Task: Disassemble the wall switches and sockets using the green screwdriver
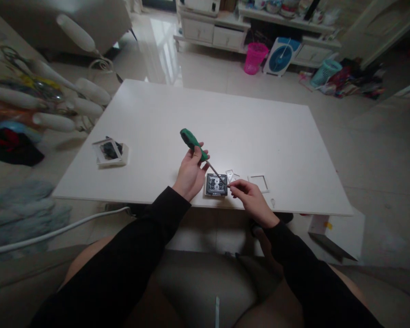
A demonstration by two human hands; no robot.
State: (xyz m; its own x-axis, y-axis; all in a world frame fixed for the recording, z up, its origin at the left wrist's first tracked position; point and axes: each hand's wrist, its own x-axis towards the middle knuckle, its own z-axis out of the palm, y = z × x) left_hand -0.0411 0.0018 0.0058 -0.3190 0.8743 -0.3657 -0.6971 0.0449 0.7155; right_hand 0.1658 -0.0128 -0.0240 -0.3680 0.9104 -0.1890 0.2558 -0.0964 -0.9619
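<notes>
My left hand [191,172] is closed around a green-handled screwdriver [190,140], its shaft slanting down to the right. The shaft's tip ends by the fingers of my right hand [248,195], which are pinched together there. Whatever they pinch, perhaps the tip or something small at it, is too small to make out. Beneath the tip, near the table's front edge, lies a wall socket [216,184] with a dark frame and its inner metal parts showing. Small clear-looking pieces [231,176] lie just behind my right fingers. A white square frame [258,183] rests to the right.
On the white table [205,109], a white box [111,152] with dark items stands at the left. A small clear bag or piece [273,202] lies near the front edge. White lamp arms [85,107] reach close to the left edge. Below the right corner is a white box [341,232].
</notes>
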